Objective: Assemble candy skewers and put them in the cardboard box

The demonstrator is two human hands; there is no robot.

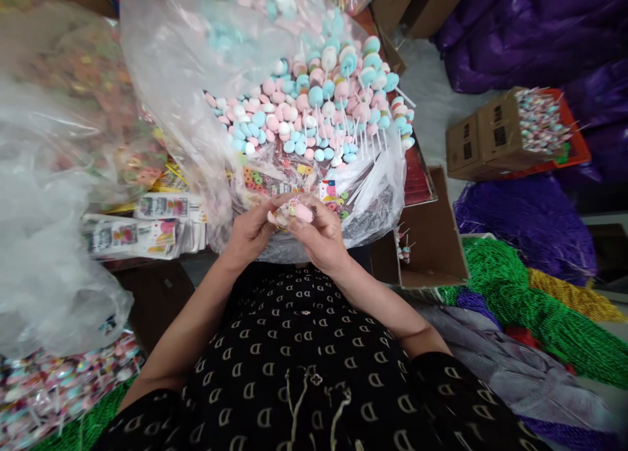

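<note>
In front of my chest, both hands hold a small pink candy in a clear printed wrapper (303, 212). My left hand (252, 232) pinches its left end, fingers closed. My right hand (321, 238) is closed round the right end, thumb and fingertips on the wrapper. Whether a stick is inside is hidden by my fingers. Just beyond my hands, small packets of coloured candy rings (255, 179) lie on clear plastic. Behind them is a big heap of pink, blue and white candies (275, 110), with candy skewers on white sticks (338, 97) at its right.
Stacks of printed wrappers (132, 235) lie left, beside large clear bags (44, 209). An open cardboard box (436, 241) stands right, near green twisted cords (530, 300). Farther off are a carton of wrapped candies (490, 137) and purple sacks (515, 32).
</note>
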